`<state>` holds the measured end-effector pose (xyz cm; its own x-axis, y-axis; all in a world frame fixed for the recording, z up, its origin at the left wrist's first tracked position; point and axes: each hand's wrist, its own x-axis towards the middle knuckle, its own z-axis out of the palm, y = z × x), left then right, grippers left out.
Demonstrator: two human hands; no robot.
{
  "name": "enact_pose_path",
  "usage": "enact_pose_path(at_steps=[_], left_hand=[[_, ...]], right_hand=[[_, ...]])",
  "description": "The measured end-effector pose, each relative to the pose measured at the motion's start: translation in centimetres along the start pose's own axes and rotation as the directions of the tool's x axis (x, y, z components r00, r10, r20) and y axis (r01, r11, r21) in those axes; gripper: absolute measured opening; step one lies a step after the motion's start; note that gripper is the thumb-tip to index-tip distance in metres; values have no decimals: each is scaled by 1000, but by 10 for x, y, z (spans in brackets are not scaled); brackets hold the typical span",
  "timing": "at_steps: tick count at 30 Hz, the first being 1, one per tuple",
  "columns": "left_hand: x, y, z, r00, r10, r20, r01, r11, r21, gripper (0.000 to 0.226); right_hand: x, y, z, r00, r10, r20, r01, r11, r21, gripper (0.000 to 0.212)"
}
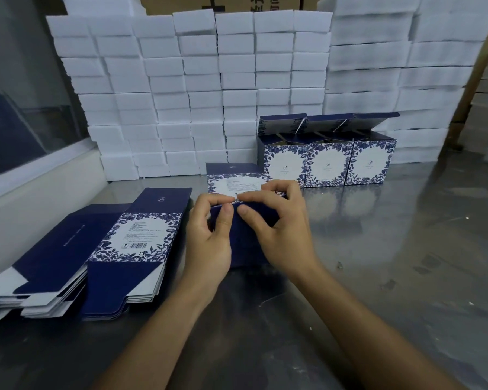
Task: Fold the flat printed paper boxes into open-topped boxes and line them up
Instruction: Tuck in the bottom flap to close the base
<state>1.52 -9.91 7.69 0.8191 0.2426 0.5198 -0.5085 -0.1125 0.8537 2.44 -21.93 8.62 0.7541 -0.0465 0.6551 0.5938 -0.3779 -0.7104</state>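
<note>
So both hands, left hand (pixel 209 243) and right hand (pixel 279 229), pinch the navy floral-printed paper box (pixel 237 187) between them on the steel table (pixel 378 249), its long axis pointing away from the person.

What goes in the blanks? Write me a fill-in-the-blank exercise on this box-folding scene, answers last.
1. The number of finished boxes lined up on the table is ____.
2. The left hand and right hand both grip one dark ____ box.
3. The flat stack lies on the person's ____ side.
4. Behind the boxes stands a wall of ____ foam blocks.

Answers: three; blue; left; white
</note>
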Motion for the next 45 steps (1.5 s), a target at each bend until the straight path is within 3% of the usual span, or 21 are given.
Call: enact_pose_path(at_steps=[6,12,16,24,29,33,36,39,45], left_hand=[[2,1,2,999,47,-21,-47,999,10,25],[6,4,-7,998,41,-56,-40,999,7,21],[5,5,-6,997,64,-53,-62,997,34,20],[12,4,-13,993,58,-107,-54,998,43,21],[12,4,-12,992,83,-100,-76,995,68,22],[13,6,-13,992,58,-116,-59,998,-11,13],[12,7,-14,996,-43,-82,26,980,-199,39],[12,4,-15,996,-85,-39,74,967,-242,55],[12,-4,-18,995,-99,-7,96,976,-197,84]], right_hand=[[0,0,1,998,10,-60,-9,1000,14,29],[3,7,-3,993,-79,-88,80,997,5,10],[4,11,-3,992,-60,-107,65,997,37,6],[6,16,-4,986,-24,-167,54,983,176,17],[6,17,-6,983,-45,-177,62,994,93,19],[6,11,-5,975,151,-164,-93,944,316,16],[9,9,-8,958,203,-203,-132,940,315,17],[10,8,-11,969,175,-174,-114,944,311,19],[7,14,-11,990,97,100,-119,961,251,73]])
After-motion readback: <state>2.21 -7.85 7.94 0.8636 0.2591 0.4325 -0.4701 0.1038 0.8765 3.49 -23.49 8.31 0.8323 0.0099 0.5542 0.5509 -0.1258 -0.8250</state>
